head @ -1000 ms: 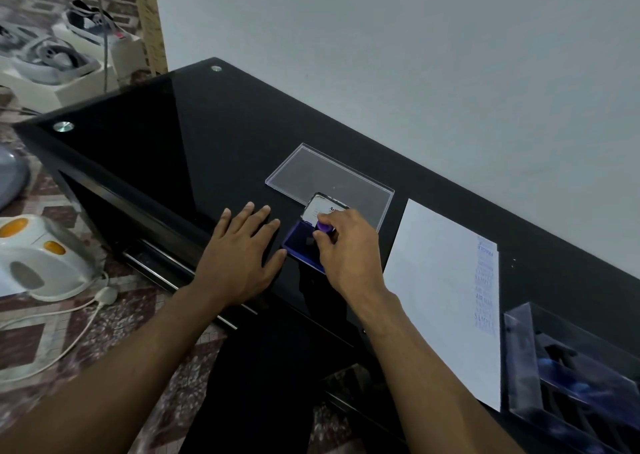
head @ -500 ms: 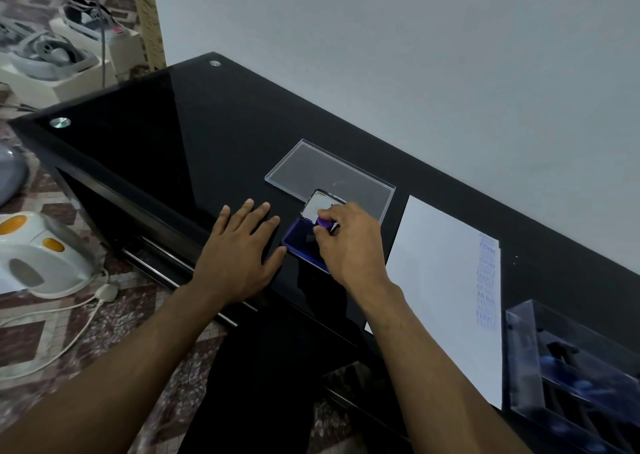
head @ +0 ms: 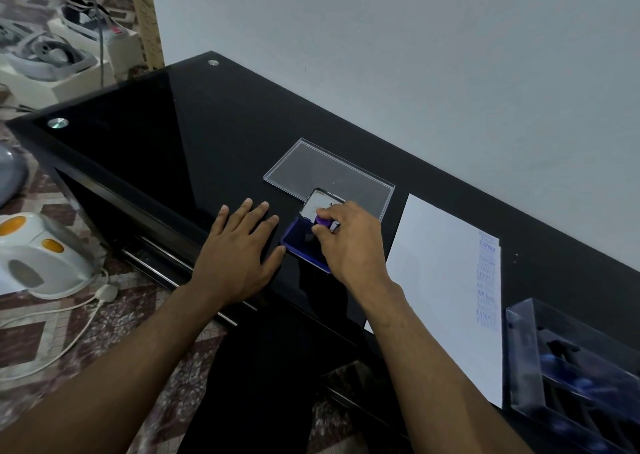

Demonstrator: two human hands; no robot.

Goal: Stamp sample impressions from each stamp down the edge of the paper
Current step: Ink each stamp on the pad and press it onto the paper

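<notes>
Stamp on the ink pad

The right hand [head: 349, 242] pinches a purple-handled stamp [head: 323, 221] in its grip and holds it down on the blue ink pad [head: 299, 242], whose hinged lid [head: 320, 204] stands open behind it. The left hand [head: 239, 252] lies flat, fingers spread and grasping nothing, on the black glass tabletop [head: 207, 135], just beside the pad. The white paper [head: 440, 280] lies toward the tabletop's right end, blue impressions [head: 487, 280] running down its far edge. A clear stamp box [head: 523, 367] sits beyond it.
</notes>
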